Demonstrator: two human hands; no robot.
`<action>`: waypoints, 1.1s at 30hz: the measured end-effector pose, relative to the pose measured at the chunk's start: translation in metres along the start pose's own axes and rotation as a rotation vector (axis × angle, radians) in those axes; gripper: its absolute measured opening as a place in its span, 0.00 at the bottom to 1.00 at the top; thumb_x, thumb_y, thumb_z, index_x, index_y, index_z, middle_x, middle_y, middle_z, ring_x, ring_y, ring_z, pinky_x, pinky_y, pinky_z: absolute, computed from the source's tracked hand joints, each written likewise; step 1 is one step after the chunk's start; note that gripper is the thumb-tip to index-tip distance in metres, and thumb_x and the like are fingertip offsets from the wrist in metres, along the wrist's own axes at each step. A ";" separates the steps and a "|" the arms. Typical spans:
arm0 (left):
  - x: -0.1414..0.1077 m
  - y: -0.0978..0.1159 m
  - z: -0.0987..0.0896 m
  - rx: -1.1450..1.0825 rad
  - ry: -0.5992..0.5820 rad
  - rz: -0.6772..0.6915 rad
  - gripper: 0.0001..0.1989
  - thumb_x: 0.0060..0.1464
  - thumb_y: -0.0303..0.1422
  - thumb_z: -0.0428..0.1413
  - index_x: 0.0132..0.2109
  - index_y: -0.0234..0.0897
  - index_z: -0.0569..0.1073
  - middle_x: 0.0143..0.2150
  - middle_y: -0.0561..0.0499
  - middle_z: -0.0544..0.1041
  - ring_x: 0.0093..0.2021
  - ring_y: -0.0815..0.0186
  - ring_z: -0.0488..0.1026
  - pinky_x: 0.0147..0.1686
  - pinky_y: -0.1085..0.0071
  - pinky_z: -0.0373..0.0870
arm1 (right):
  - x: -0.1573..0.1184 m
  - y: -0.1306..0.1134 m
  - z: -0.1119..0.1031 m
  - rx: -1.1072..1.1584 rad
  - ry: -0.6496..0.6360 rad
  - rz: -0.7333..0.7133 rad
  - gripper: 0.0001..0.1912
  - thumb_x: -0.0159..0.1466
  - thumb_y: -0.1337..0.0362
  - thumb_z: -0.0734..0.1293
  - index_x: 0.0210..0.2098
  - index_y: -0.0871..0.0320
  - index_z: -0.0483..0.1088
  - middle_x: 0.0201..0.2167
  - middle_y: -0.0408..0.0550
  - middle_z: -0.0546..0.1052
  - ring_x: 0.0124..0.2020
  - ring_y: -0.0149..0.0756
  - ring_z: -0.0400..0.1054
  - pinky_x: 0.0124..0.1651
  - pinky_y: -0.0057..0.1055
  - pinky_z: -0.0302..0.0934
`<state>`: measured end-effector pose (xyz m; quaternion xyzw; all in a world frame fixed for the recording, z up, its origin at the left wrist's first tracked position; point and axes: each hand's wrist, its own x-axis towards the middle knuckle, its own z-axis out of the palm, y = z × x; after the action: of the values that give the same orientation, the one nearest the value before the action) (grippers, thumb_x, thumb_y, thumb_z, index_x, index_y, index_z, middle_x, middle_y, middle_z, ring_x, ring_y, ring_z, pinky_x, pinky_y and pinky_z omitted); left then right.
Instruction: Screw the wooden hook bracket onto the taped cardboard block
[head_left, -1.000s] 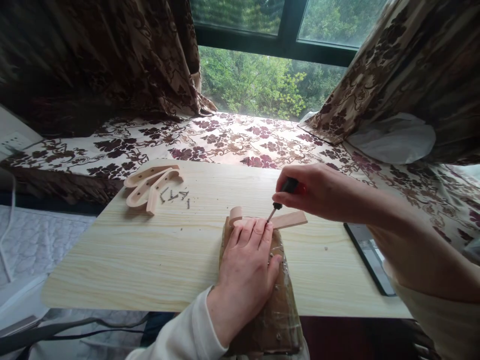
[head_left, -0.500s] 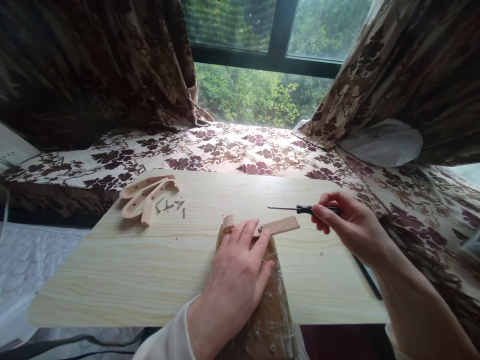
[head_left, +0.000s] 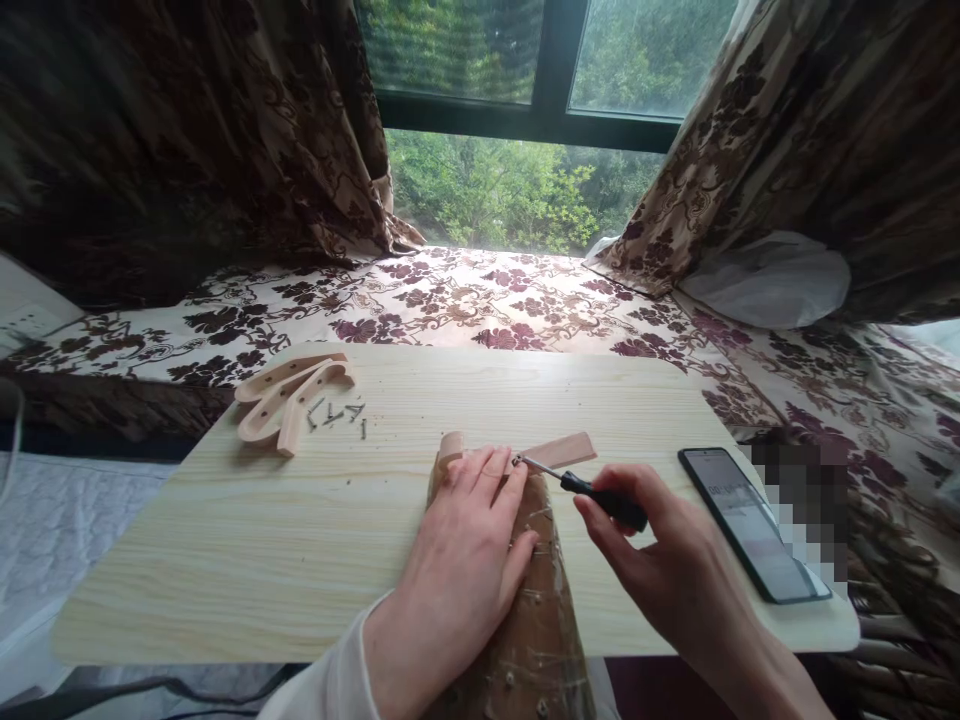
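Observation:
My left hand (head_left: 457, 565) lies flat with fingers stretched out, pressing a light wooden hook-like piece (head_left: 559, 452) onto a brown board or block (head_left: 536, 620) wrapped in clear tape. The hook's curled end (head_left: 451, 443) sticks out left of the fingers, its straight end to the right. In my right hand (head_left: 667, 540), the fingers are closed around the black handle of a screwdriver (head_left: 600, 490). Its tip meets a small screw (head_left: 517, 460) at the wooden piece, beside my left index finger. Whether the tip sits in the screw's head is too small to tell.
Several wooden hooks with holes (head_left: 289, 400) lie at the table's far left, with several loose screws (head_left: 335, 412) beside them. A phone (head_left: 754, 525) rests on the right of the pale table (head_left: 225, 560). Behind is a flower-patterned window ledge (head_left: 465, 300).
My right hand has moved down and left with the screwdriver, bringing its tip to the screw. The phone has come into view behind it. My left hand has stayed nearly still.

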<state>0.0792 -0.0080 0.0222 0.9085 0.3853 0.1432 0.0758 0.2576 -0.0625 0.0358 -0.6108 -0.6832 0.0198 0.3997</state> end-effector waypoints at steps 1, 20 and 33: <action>-0.001 0.000 0.000 -0.001 0.000 0.003 0.26 0.57 0.33 0.52 0.62 0.33 0.60 0.64 0.42 0.61 0.65 0.55 0.53 0.63 0.52 0.53 | 0.002 -0.001 0.001 0.002 -0.029 -0.022 0.06 0.63 0.67 0.65 0.40 0.55 0.65 0.29 0.42 0.73 0.27 0.29 0.68 0.31 0.25 0.63; -0.001 0.000 0.011 -0.013 0.107 0.040 0.22 0.61 0.34 0.46 0.59 0.27 0.63 0.61 0.37 0.64 0.63 0.53 0.57 0.62 0.50 0.55 | 0.008 -0.021 0.013 -0.054 -0.175 -0.148 0.08 0.65 0.66 0.61 0.43 0.60 0.70 0.28 0.46 0.72 0.28 0.34 0.67 0.32 0.30 0.60; -0.002 0.001 0.008 -0.048 0.070 0.006 0.26 0.59 0.35 0.51 0.63 0.32 0.59 0.64 0.42 0.62 0.64 0.55 0.55 0.63 0.52 0.54 | 0.026 -0.012 -0.012 0.090 -0.095 -0.033 0.04 0.63 0.67 0.65 0.39 0.55 0.69 0.32 0.44 0.76 0.30 0.30 0.69 0.33 0.26 0.62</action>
<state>0.0814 -0.0106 0.0144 0.9020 0.3815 0.1843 0.0834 0.2560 -0.0488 0.0635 -0.5792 -0.7099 0.0730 0.3939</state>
